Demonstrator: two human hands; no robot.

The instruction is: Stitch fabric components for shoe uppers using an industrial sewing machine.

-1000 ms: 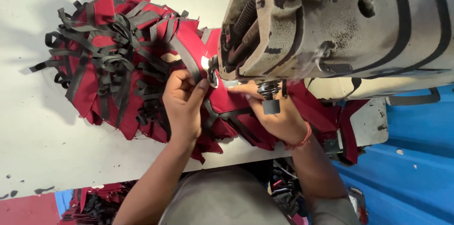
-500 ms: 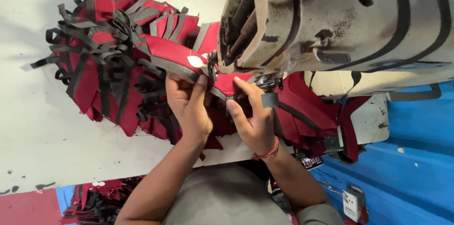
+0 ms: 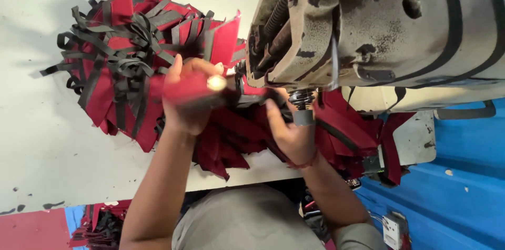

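At the sewing machine [image 3: 368,29], the left hand [image 3: 184,97] grips a red fabric piece [image 3: 181,89] beside the needle while the right hand [image 3: 289,131] pinches black strap [image 3: 258,97] under it, with many strapped pieces [image 3: 121,55] heaped far left on the table [image 3: 42,150].

A worn white table [image 3: 47,166] fills the frame from nine to six o'clock. Blue sheeting [image 3: 452,192] lies at four o'clock, with a small white socket box [image 3: 393,230] at five. Red floor [image 3: 26,229] shows at seven o'clock.
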